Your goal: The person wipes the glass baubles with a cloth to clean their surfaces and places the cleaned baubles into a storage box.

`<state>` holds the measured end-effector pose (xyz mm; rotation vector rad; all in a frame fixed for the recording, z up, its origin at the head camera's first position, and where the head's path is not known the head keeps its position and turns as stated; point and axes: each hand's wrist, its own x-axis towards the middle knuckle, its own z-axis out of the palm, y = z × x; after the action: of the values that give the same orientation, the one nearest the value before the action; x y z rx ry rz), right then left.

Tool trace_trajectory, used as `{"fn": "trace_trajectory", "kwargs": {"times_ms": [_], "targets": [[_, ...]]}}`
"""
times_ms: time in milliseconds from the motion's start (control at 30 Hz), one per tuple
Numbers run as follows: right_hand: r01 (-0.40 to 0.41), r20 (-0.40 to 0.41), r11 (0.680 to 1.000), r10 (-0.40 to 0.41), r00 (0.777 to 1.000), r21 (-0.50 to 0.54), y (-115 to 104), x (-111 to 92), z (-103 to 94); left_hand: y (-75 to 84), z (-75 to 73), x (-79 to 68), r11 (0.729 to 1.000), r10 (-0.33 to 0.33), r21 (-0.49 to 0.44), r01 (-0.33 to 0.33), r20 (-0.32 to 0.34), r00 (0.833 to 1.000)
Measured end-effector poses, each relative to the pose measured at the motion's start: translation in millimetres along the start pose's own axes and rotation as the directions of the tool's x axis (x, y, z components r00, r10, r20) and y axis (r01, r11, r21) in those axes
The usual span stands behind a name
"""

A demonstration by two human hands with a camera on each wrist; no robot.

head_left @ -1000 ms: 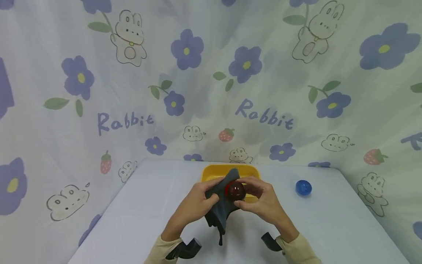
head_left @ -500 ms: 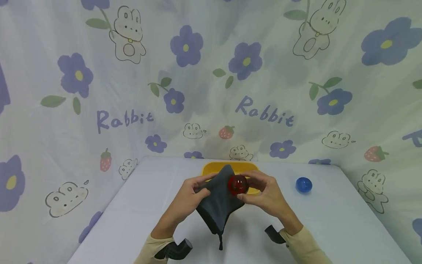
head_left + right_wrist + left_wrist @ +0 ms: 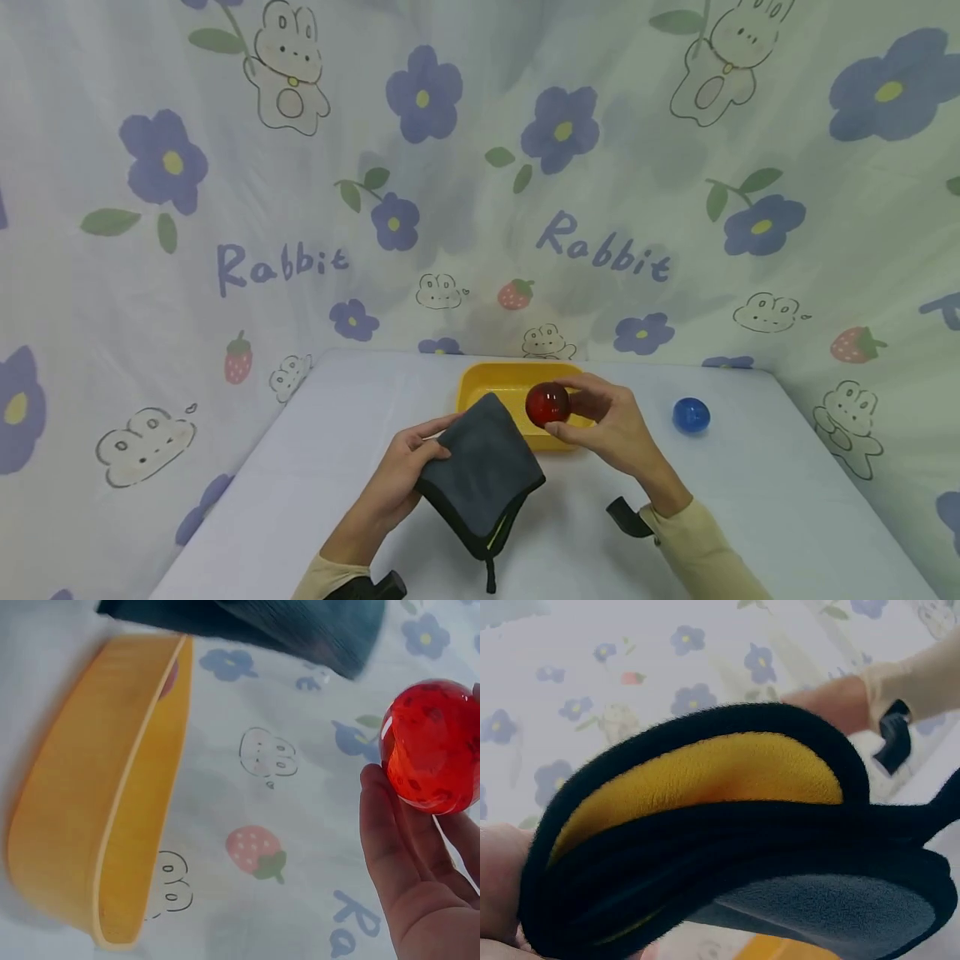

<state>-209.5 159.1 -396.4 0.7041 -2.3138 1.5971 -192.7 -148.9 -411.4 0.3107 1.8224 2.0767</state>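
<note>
My left hand (image 3: 392, 477) grips one corner of a folded cleaning cloth (image 3: 480, 467), thumb on top. The cloth is grey-blue with black edging and a hanging loop; its yellow inner side (image 3: 727, 769) shows in the left wrist view. My right hand (image 3: 617, 423) pinches a clear red ball (image 3: 547, 405) between thumb and fingers. In the right wrist view the ball (image 3: 433, 746) is glossy and see-through, apart from the cloth (image 3: 300, 630). Both hands are up over the near side of a yellow bin (image 3: 480, 375).
A blue see-through ball (image 3: 691, 415) rests on the white table (image 3: 360, 400) to the right. Inside the bin, a small reddish round patch (image 3: 171, 679) shows past the rim in the right wrist view. A curtain (image 3: 480, 192) printed with rabbits and flowers hangs behind the table.
The cloth, wrapped against the red ball a second ago, has come away from it. My left hand has drawn it left and toward me; my right hand has lifted the ball slightly away.
</note>
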Motion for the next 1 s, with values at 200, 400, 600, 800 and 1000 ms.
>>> {"fn": "trace_trajectory", "kwargs": {"times_ms": [200, 400, 600, 800, 1000], "targets": [[-0.053, -0.017, 0.999, 0.054, 0.998, 0.003, 1.2, 7.1, -2.8, -18.3, -15.0, -9.4, 0.996, -0.089, -0.033, 0.087, -0.073, 0.993], [-0.097, -0.035, 0.995, 0.096, 0.995, -0.019, 3.7, 14.5, -3.5, -34.9, -29.0, -16.3, 0.990, -0.140, -0.030, 0.137, -0.171, 0.975], [-0.098, -0.036, 0.995, 0.098, 0.995, 0.015, 9.2, 25.7, -3.9, -46.9, -40.1, -21.2, 0.985, -0.171, -0.023, 0.171, -0.247, 0.954], [-0.117, -0.038, 0.992, 0.119, 0.992, 0.052, 13.4, 38.5, -3.8, -56.2, -51.0, -22.5, 0.982, -0.185, -0.019, 0.187, -0.275, 0.943], [-0.144, -0.015, 0.988, 0.145, 0.989, 0.062, 17.3, 49.8, -0.2, -65.5, -57.1, -23.8, 0.979, -0.200, -0.016, 0.205, -0.303, 0.932]]}}
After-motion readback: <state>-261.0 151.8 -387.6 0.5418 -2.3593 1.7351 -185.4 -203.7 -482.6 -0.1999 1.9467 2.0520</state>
